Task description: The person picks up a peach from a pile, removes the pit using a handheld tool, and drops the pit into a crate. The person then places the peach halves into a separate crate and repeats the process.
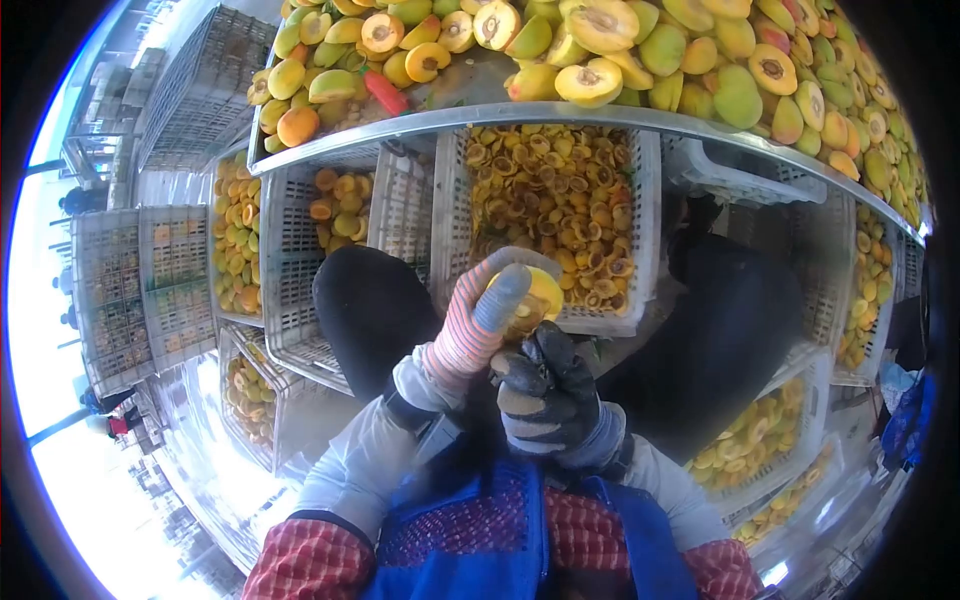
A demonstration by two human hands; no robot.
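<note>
At the near edge of the crate [647, 215], our left hand [474, 322] gripped a cut fruit [545, 293] while our right hand [552, 392] curled tight, contents unclear; a loosened grip could have dropped the fruit.

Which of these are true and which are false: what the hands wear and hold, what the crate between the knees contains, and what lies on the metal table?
1. The left hand wears a striped glove. True.
2. The right hand is bare. False: it wears a dark and grey glove.
3. The left hand holds a yellow fruit. True.
4. The crate between the knees is full of green bottles. False: it is filled with yellow and brownish fruit pieces.
5. A red object lies on the metal table. True.
6. Every fruit on the metal table is whole. False: several cut fruits lie among the others.
</note>
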